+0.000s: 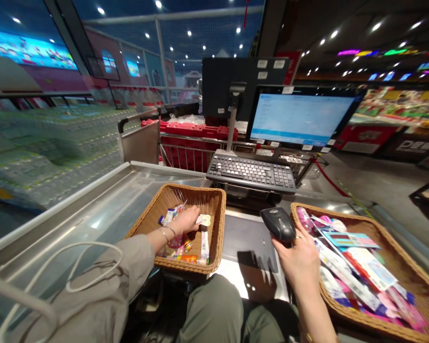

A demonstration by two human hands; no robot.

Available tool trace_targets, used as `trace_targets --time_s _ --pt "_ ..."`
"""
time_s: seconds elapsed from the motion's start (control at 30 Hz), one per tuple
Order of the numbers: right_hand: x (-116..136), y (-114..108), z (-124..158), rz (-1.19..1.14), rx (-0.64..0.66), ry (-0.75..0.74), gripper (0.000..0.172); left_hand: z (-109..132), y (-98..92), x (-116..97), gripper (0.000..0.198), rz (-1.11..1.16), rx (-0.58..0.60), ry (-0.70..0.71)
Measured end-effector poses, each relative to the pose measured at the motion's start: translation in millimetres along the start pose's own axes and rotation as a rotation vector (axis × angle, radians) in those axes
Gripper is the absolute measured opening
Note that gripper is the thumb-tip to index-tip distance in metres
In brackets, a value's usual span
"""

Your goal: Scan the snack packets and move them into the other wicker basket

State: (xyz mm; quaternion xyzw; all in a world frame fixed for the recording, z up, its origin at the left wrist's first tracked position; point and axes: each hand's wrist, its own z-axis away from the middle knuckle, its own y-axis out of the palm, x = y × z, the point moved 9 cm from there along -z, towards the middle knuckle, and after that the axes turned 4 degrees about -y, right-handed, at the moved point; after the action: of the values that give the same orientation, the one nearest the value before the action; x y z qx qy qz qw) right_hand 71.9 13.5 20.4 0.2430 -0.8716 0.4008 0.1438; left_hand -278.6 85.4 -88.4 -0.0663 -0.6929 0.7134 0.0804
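Reaching into the left wicker basket (214, 200), the left hand (186, 221) has its fingers closed around a small pale snack packet (204, 220), which sticks out to the right, toward the handheld barcode scanner (278, 224). The right hand (300, 257) grips that scanner over the steel surface (128, 190), just left of the right wicker basket (407, 267).

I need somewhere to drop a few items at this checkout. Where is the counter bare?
Bare steel counter lies left of the left basket. A dark panel is free between the baskets, below the keyboard. The right basket is packed; the left hand reaches into the left one, and the right hand holds the scanner.
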Motion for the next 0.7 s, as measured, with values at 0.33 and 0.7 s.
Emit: trace_targets --time_s 0.33,0.7 --pt "7 -1 0 -0.028 -0.015 -0.030 0.033 10 -75.9 -8 0.026 0.137 -0.316 0.038" --pt "23 -14 -4 -0.025 -0.039 -0.049 0.035 29 -143.4 -74 0.035 0.117 -0.773 0.218"
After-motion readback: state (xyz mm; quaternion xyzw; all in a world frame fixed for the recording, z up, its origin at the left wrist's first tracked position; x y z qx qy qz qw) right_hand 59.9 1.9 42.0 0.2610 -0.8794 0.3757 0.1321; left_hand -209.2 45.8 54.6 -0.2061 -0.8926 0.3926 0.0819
